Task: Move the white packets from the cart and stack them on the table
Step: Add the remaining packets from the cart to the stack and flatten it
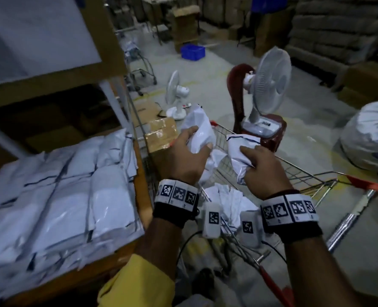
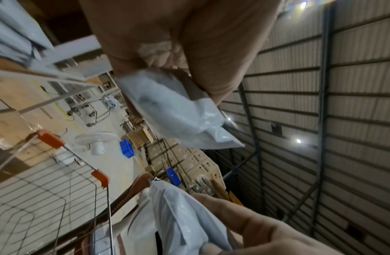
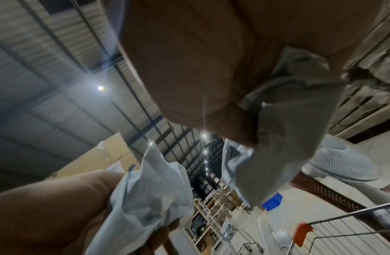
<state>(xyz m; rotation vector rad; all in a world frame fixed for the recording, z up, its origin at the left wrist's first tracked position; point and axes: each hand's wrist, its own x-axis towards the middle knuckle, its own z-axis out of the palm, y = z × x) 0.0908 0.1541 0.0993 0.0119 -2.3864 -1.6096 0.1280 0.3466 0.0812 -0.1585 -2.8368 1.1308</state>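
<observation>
1. The person stands between a wooden table (image 1: 139, 165) on their left and a wire shopping cart with orange corner caps (image 1: 305, 173) in front of them, both arms raised over the cart's basket.

2. The left hand (image 1: 183, 156) has its fingers (image 1: 189, 131) and thumb curled round a crumpled white plastic packet (image 1: 198, 129), held upright above the cart; the left wrist view shows the same packet (image 2: 176, 110) pinched under the palm.

3. The right hand (image 1: 263, 169) grasps a second white plastic packet with a dark printed edge (image 1: 242, 147), fingers wrapped round its lower end, just beside the first packet but not clearly touching it.

4. More loose white packets (image 1: 227, 196) lie in the cart's basket below the wrists, so the cart is not yet emptied.

5. On the table a broad pile of flat white packets (image 1: 61, 196) already lies in overlapping rows, reaching close to the table's near edge.

6. My reading: this is the carry step, with both packets lifted clear of the cart and not yet set down.

7. The next move, I judge, calls for swinging both hands left over the table, laying each packet flat on the pile, and smoothing the crumpled one so that it does not slide off.
</observation>
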